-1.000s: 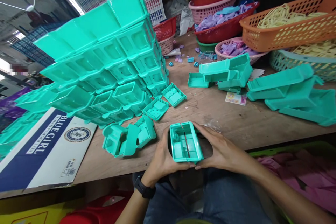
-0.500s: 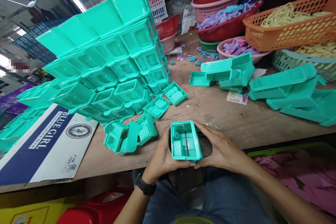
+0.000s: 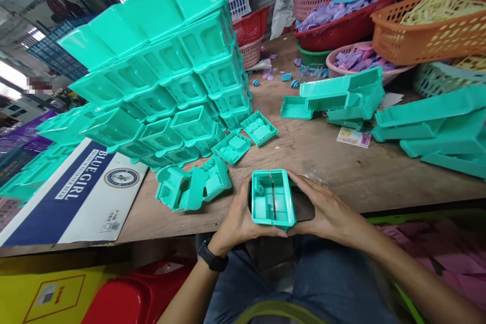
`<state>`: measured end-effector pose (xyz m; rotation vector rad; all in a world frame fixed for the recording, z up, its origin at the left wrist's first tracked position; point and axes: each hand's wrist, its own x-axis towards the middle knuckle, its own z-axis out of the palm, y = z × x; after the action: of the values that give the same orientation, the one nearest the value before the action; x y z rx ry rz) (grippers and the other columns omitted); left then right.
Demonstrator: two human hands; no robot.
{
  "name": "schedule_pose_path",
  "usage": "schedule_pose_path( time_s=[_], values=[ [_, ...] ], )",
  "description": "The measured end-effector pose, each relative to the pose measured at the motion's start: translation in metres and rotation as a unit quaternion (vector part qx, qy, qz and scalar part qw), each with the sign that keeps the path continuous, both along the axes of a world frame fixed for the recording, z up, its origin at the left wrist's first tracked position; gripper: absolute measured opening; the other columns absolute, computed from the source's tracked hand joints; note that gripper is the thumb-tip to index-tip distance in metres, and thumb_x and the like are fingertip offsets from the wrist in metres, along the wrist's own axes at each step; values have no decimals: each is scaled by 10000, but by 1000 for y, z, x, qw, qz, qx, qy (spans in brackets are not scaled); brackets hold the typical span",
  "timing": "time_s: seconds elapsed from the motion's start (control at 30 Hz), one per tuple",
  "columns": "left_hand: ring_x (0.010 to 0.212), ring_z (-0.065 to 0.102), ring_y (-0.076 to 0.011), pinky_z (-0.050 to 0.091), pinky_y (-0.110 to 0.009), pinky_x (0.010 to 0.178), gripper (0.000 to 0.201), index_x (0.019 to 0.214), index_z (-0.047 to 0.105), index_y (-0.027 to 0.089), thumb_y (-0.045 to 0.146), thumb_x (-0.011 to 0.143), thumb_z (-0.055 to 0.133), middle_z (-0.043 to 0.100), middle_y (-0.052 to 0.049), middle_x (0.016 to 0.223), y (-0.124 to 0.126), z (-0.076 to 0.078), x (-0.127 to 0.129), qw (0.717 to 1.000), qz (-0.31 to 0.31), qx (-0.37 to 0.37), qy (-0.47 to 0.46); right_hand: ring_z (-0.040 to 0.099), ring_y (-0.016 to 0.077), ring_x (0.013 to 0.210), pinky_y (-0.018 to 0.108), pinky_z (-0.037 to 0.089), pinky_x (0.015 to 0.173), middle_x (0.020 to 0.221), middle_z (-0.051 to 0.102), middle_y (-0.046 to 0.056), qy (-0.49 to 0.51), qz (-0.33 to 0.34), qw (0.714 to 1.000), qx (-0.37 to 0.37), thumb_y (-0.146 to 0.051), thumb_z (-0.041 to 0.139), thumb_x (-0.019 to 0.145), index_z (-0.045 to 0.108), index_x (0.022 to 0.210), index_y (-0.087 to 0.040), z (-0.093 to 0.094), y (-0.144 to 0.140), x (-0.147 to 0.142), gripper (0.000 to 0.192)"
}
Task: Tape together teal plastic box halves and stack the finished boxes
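Between my two hands is a turquoise plastic box (image 3: pixel 283 197), its open top facing me and a narrow gap running down its middle. My left hand (image 3: pixel 240 217) wraps its left side, and my right hand (image 3: pixel 322 210) grips it from the right, thumbs near the front edge. Just left of my left hand lie several loose turquoise shell pieces (image 3: pixel 190 187). Two flatter turquoise parts (image 3: pixel 260 127) rest beyond the box. Behind them rises a tall stack of turquoise boxes (image 3: pixel 170 61).
A white-and-blue carton panel (image 3: pixel 87 187) lies at the table's left. Nested turquoise pieces (image 3: pixel 341 93) sit at the right, with more turquoise shells (image 3: pixel 440 126) beside them. Baskets of purple parts (image 3: pixel 341 15) and an orange basket (image 3: pixel 429 20) with yellow strands stand at the back right.
The view has shifted slightly, so the table and stack sit a little higher and further right in it. Both hands keep the same hold on the box.
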<state>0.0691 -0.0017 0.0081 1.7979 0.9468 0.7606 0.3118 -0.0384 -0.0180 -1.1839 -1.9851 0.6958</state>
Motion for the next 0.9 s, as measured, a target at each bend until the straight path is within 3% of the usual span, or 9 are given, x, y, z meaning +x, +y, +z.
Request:
schedule_pose_path(
  time_s=[0.2,0.37,0.57,0.7,0.77,0.83,0.9],
  values=[
    [1491,453,-419,283,-651,1294,1283,1585,318,268,554,543,1008,485,-157,1587,-7,-6,1,998,-1,-45,-54,545,378,1441,522,542,1144,1609,519,132,-8,-17,1000,15,-409,913,749,139,1676,-348,-7,-7,-6,1209],
    [1565,280,-435,214,-632,1326,1323,1522,462,242,597,381,1031,410,-151,1585,-8,-11,3,999,34,0,-34,524,396,1455,526,544,1140,1611,509,136,-20,-38,999,1,-374,905,737,124,1673,-349,-9,-11,-9,1218],
    [1434,470,-434,337,-643,1272,1168,1408,578,225,617,403,1025,585,-137,1431,-14,-7,13,997,65,0,-52,618,394,1349,514,601,1053,1508,587,134,-24,-102,993,55,-336,886,729,107,1661,-360,-19,-18,-21,1215],
    [1281,632,-382,502,-565,1150,1174,1416,460,226,509,442,1051,663,-124,1359,-25,-9,21,981,122,-66,-132,629,439,1297,577,601,995,1451,590,190,-58,-181,977,97,-370,830,754,179,1641,-282,-31,-22,-33,1104],
    [1170,683,-345,558,-516,1064,1082,1370,453,217,410,477,1033,703,-98,1259,-28,-8,23,978,133,-90,-131,637,452,1264,595,603,957,1413,598,216,-71,-204,971,107,-410,769,799,215,1628,-241,-32,-25,-40,1011],
    [1121,689,-317,563,-486,1040,938,1329,490,206,337,537,975,708,-84,1217,-28,-5,22,982,126,-87,-108,655,446,1224,588,611,924,1366,617,226,-75,-223,966,109,-441,716,839,239,1616,-209,-31,-28,-44,940],
    [1200,644,-332,524,-495,1098,866,1309,547,197,301,541,933,677,-95,1266,-26,0,19,988,125,-45,-80,673,427,1194,561,622,908,1326,642,222,-74,-235,963,109,-474,690,867,274,1600,-188,-28,-30,-43,890]
  ],
)
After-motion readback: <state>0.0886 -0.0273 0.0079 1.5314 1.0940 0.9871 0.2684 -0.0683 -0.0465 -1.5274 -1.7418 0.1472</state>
